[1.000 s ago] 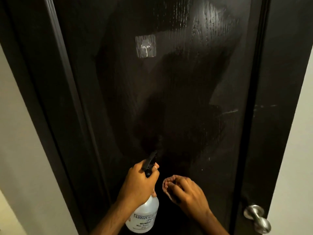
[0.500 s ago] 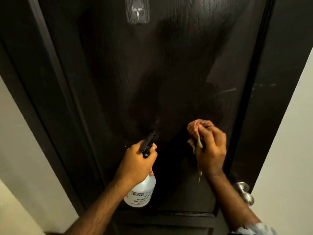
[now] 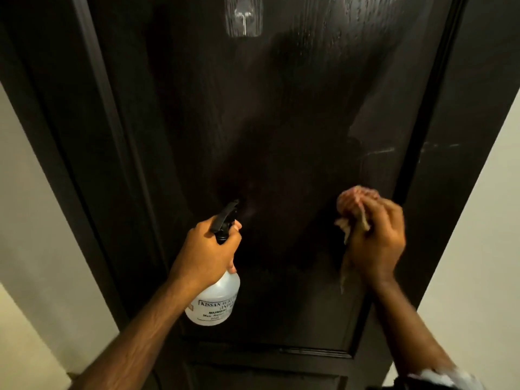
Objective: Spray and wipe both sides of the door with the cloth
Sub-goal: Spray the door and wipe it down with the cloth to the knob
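A dark wooden door (image 3: 281, 122) fills the head view, its upper panel streaked with wet patches. My left hand (image 3: 205, 251) grips a clear spray bottle (image 3: 215, 301) with a black trigger head, nozzle pointed at the door's middle, where a faint mist shows. My right hand (image 3: 377, 237) holds a bunched pinkish cloth (image 3: 356, 202) against the door's right side, a loose end hanging below the palm.
A clear adhesive hook (image 3: 244, 16) is stuck near the top of the door. The dark door frame (image 3: 455, 153) runs along the right, with pale walls (image 3: 475, 271) on both sides. A panel moulding crosses the door low down. The handle is out of view.
My right hand has risen with the cloth from beside the bottle up to the door's right side. The view dropped, so the hook sits higher and the door knob has left the picture.
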